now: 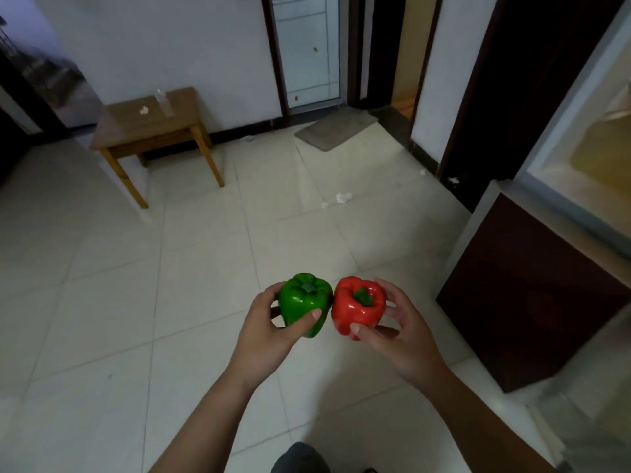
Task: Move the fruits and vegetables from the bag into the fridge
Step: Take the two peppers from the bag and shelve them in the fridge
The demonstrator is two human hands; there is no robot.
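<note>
My left hand (269, 331) grips a glossy green bell pepper (305, 300), stem up. My right hand (401, 331) grips a red bell pepper (358, 307), also stem up. The two peppers are held side by side above the tiled floor and touch each other. At the right edge stands the fridge (532, 295), with a dark brown lower door and its upper part open, showing a lit pale interior. No bag is in view.
A small wooden table (153, 128) with a clear bottle stands against the far wall at the left. A grey mat (336, 129) lies by a glass door. White paper scraps (342, 198) lie on the pale floor tiles.
</note>
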